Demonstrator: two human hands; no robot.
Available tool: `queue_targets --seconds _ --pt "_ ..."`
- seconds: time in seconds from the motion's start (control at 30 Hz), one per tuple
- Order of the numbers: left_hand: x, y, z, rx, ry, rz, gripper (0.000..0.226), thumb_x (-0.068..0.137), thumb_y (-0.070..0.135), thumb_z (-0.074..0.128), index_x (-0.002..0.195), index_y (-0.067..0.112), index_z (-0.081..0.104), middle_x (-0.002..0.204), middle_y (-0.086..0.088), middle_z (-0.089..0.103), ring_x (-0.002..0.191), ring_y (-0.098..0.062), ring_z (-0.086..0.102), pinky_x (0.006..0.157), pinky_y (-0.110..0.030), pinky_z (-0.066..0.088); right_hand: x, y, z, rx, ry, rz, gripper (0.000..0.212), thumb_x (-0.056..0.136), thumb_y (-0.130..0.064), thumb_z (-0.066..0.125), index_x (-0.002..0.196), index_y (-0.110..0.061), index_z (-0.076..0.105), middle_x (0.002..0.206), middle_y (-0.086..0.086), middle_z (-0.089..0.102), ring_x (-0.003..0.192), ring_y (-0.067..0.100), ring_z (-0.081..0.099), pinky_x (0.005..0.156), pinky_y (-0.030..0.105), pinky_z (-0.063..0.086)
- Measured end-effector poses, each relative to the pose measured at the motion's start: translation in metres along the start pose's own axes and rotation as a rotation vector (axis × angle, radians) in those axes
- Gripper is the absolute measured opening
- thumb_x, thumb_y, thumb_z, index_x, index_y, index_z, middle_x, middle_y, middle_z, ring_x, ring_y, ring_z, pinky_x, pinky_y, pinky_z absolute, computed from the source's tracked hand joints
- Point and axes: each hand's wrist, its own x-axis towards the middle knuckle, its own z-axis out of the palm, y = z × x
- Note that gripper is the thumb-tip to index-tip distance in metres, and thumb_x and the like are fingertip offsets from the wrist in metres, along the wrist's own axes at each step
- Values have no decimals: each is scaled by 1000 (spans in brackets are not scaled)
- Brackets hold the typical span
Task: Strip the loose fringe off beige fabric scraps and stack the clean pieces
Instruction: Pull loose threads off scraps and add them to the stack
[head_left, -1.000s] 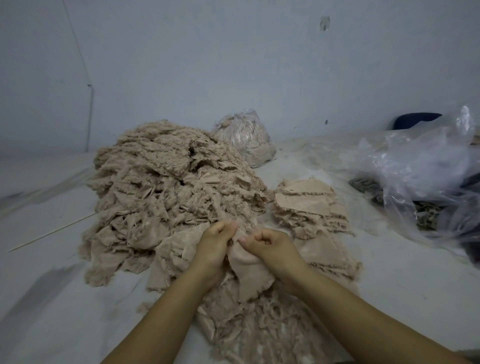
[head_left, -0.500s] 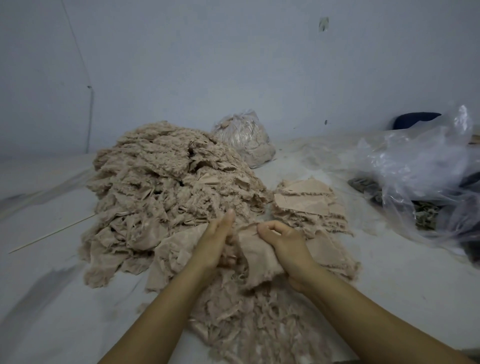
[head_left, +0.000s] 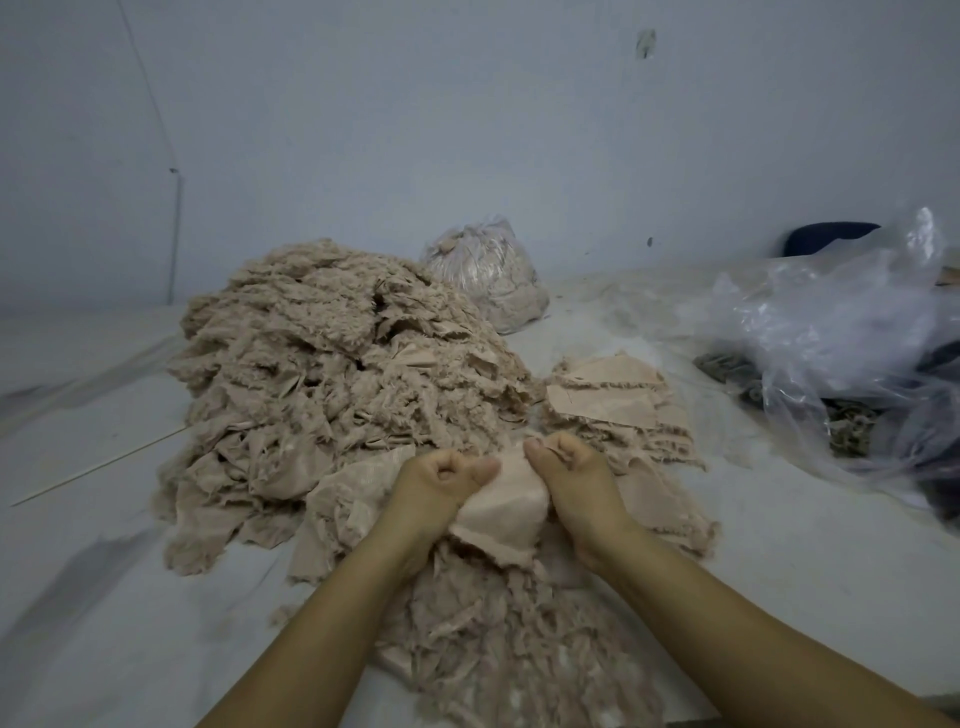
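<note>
left hand curled, right hand curled, both pinching scrap

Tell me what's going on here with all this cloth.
A person is working through beige fabric scraps. Both hands, the left hand and right hand, grip one scrap between them, held over a litter of pulled fringe. A big heap of frayed scraps lies to the left, and a small stack of flatter pieces lies to the right, just past the hands. A filled clear bag sits behind the heap.
</note>
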Motion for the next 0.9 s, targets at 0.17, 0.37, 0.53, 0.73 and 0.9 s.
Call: queue_targets --seconds 0.17,0.37,0.53,0.73,0.9 --pt "5 0 -6 -128 237 -97 45 91 48 51 68 10 55 53 3 55 43 -9 47 42 -20 36 6 6 -2 27 152 -62 31 98 -26 52 69 -17 44 65 1 47 65 18 45 62 33 37" --pt "-4 10 30 -329 -13 -336 73 83 71 35 105 5 57 84 -12 69 71 -20 67 57 -31 52 2 3 16 -22 142 -185 23 100 -28 47 78 -20 49 70 -6 53 62 2 50 57 17 43" --pt "-11 10 52 -420 123 -309 48 98 44 42 77 6 61 55 -11 64 48 -22 64 45 -29 52 4 3 24 72 231 -176 23 100 -27 46 79 -17 47 71 2 52 66 13 50 63 34 43" --pt "-2 0 24 -274 238 -118 25 100 26 45 78 14 48 49 5 37 34 -6 27 31 -16 22 19 0 -22 162 361 -111 27 98 -21 50 73 -15 44 68 1 50 54 4 53 47 19 41" --pt "5 -1 -17 302 94 143 32 96 30 52 68 14 48 57 4 43 43 -5 36 45 -22 33 28 1 -90 -589 310 -57 17 93 -30 57 88 -14 56 84 3 57 84 27 57 66 31 37"
